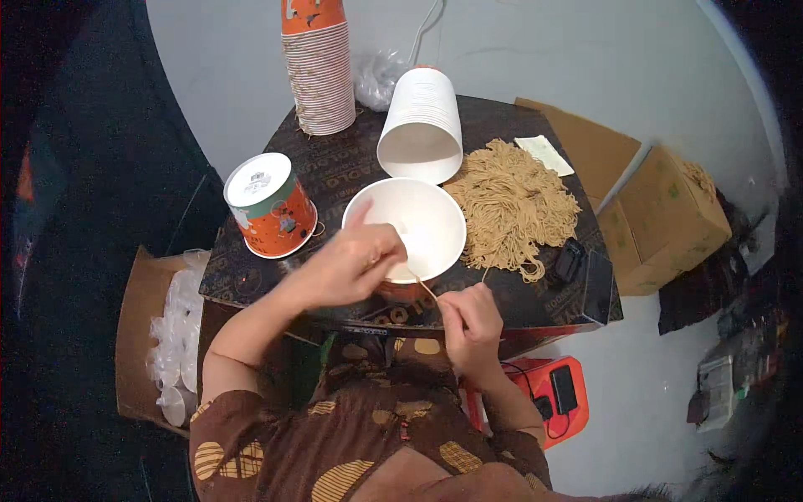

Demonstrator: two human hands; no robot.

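An orange paper bucket (431, 213), white inside, faces me with its open mouth at the front middle of the dark table. My left hand (355, 263) is closed at the bucket's near rim, its fingers pinching one end of a thin tan cord (427, 289). Just right of the bucket, at the table's front edge, my right hand (473, 322) pinches the same cord between thumb and fingers. The cord runs slanting between both hands. To the right of the bucket lies a large heap of tan cords (514, 205).
An upside-down orange and green bucket (280, 209) stands left. Behind are a tall stack of buckets (322, 84) and white nested ones lying sideways (421, 109). A small black box (596, 287) sits at the right edge. Cardboard boxes (669, 209) flank the table; an orange stool (573, 418) holds a black device.
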